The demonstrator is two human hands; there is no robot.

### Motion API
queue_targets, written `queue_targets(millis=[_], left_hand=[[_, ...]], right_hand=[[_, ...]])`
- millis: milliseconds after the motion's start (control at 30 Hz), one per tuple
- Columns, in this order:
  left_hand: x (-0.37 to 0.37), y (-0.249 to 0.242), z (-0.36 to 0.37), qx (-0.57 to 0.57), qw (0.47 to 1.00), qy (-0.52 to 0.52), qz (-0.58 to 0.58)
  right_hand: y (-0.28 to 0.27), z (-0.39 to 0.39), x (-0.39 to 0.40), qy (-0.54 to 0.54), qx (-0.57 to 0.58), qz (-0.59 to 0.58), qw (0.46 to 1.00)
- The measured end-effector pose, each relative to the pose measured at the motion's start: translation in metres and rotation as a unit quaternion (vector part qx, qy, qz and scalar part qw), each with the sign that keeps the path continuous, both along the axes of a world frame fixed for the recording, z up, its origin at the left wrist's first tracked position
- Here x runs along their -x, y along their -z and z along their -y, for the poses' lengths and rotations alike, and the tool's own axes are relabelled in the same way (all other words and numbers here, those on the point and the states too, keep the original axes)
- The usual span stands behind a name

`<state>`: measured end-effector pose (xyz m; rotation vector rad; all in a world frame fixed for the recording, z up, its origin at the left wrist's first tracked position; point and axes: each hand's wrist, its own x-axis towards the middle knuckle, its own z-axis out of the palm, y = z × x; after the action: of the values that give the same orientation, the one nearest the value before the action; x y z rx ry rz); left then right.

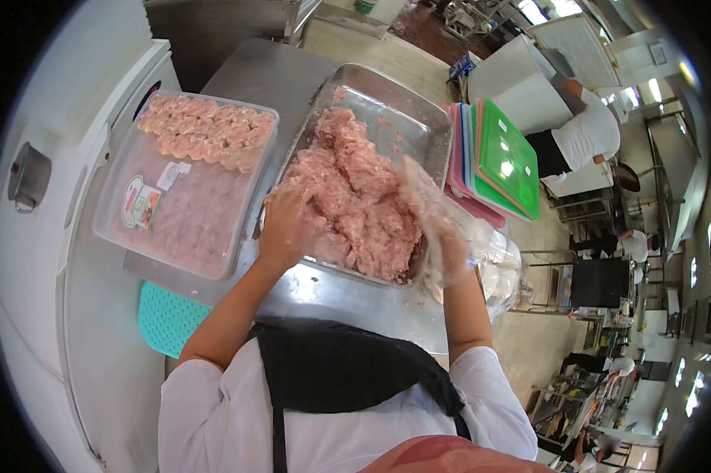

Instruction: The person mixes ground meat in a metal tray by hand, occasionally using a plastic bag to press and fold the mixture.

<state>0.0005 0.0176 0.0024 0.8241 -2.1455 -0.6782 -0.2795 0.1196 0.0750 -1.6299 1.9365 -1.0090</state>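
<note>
A deep metal pan (pixel 416 106) holds a large mound of pink ground meat (pixel 363 185), heaped toward its near side. My left hand (pixel 287 226) is at the pan's left edge, fingers reaching onto the meat and smeared by motion. At the right edge my right hand (pixel 448 244) appears covered in clear plastic, also blurred, with its fingers against the side of the mound. Left of the pan stands a clear plastic tub (pixel 245 229). Rows of shaped meat portions (pixel 206 130) show at its far end, and a translucent sheet with labels covers the nearer part.
A stack of coloured boards or lids (pixel 507 158), green on top, lies right of the pan. Plastic-wrapped pale items (pixel 493 260) sit beside my right forearm. A turquoise perforated piece (pixel 166 319) is below the steel table (pixel 265 67). A person in white (pixel 588 130) stands farther right.
</note>
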Motion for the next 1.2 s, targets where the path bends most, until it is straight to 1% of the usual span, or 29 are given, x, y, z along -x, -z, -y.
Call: queue_targets(millis=[33, 67, 100, 133, 167, 200, 233, 267, 300, 333, 367, 467, 600, 667, 700, 733, 767, 800, 867, 900, 933, 967, 1000, 1033, 1100, 1167, 1200], left_hand=[[0.001, 0.000, -0.001, 0.006, 1.000, -0.002, 0.003], [0.001, -0.001, -0.001, 0.011, 1.000, -0.004, 0.007], [0.001, 0.000, 0.000, 0.013, 1.000, -0.004, -0.002], [0.001, 0.001, 0.000, 0.015, 1.000, -0.002, -0.010], [0.001, 0.003, 0.000, 0.017, 1.000, 0.000, -0.019], [0.001, 0.006, 0.001, 0.016, 1.000, 0.001, -0.019], [0.001, 0.010, 0.001, 0.015, 1.000, 0.004, -0.018], [0.000, 0.013, 0.002, 0.015, 1.000, 0.007, -0.018], [-0.001, 0.013, 0.003, 0.020, 1.000, 0.005, -0.016], [-0.001, 0.011, 0.001, 0.025, 1.000, 0.002, -0.014], [-0.001, 0.010, 0.000, 0.029, 0.999, -0.003, -0.013], [-0.001, 0.006, 0.003, 0.013, 0.999, 0.013, -0.027], [0.001, 0.012, 0.000, 0.042, 0.999, -0.009, -0.022], [0.001, 0.016, -0.001, 0.047, 0.998, -0.019, -0.026], [0.002, 0.018, 0.000, 0.058, 0.998, -0.027, -0.028], [0.002, 0.020, 0.000, 0.068, 0.997, -0.033, -0.030], [0.002, 0.022, -0.001, 0.077, 0.996, -0.037, -0.030], [0.002, 0.021, -0.002, 0.067, 0.997, -0.035, -0.033], [0.002, 0.016, -0.002, 0.051, 0.997, -0.031, -0.041], [0.002, 0.016, -0.001, 0.045, 0.998, -0.031, -0.039], [0.002, 0.016, -0.001, 0.039, 0.998, -0.030, -0.037], [0.002, 0.016, -0.002, 0.032, 0.998, -0.028, -0.034], [0.002, 0.017, -0.002, 0.028, 0.999, -0.029, -0.029], [0.002, 0.019, -0.001, 0.024, 0.999, -0.029, -0.022], [0.002, 0.020, -0.002, 0.016, 0.999, -0.028, -0.019], [0.002, 0.018, -0.001, 0.010, 0.999, -0.025, -0.025], [0.002, 0.017, 0.000, 0.009, 0.999, -0.021, -0.029]], right_hand=[[-0.005, 0.004, 0.000, -0.003, 0.004, 0.121, 0.993], [-0.011, 0.010, 0.001, -0.009, 0.013, 0.262, 0.965], [-0.024, 0.015, -0.007, -0.037, 0.022, 0.404, 0.914], [-0.038, 0.021, -0.018, -0.059, 0.026, 0.534, 0.843], [-0.050, 0.027, -0.030, -0.080, 0.020, 0.655, 0.751], [-0.052, 0.040, -0.036, -0.093, 0.003, 0.672, 0.735], [-0.053, 0.055, -0.042, -0.101, -0.009, 0.700, 0.707], [-0.033, 0.077, -0.030, -0.117, -0.037, 0.647, 0.752], [-0.012, 0.096, -0.016, -0.153, -0.062, 0.456, 0.874], [0.008, 0.113, -0.003, -0.183, -0.077, 0.241, 0.950], [0.019, 0.123, 0.006, -0.207, -0.082, 0.070, 0.972], [0.035, 0.135, 0.020, -0.246, -0.082, -0.028, 0.965], [0.051, 0.128, 0.033, -0.251, -0.014, -0.026, 0.968], [0.059, 0.116, 0.034, -0.232, 0.026, 0.033, 0.972], [0.061, 0.107, 0.031, -0.209, 0.030, 0.095, 0.973], [0.065, 0.102, 0.029, -0.178, 0.019, 0.197, 0.964], [0.068, 0.098, 0.027, -0.143, 0.017, 0.299, 0.943], [0.071, 0.095, 0.026, -0.089, -0.025, 0.377, 0.921], [0.072, 0.093, 0.029, -0.044, -0.088, 0.339, 0.936], [0.056, 0.090, 0.019, -0.051, -0.109, 0.223, 0.968], [0.035, 0.086, 0.005, -0.057, -0.128, 0.102, 0.985], [0.012, 0.079, -0.011, -0.061, -0.146, -0.019, 0.987], [-0.008, 0.071, -0.026, -0.064, -0.162, -0.139, 0.975], [-0.022, 0.063, -0.039, -0.065, -0.177, -0.257, 0.948], [-0.019, 0.044, -0.050, -0.062, -0.121, -0.390, 0.911], [-0.004, 0.026, -0.053, -0.051, 0.019, -0.423, 0.904], [-0.012, 0.021, -0.060, -0.035, 0.018, -0.421, 0.906]])
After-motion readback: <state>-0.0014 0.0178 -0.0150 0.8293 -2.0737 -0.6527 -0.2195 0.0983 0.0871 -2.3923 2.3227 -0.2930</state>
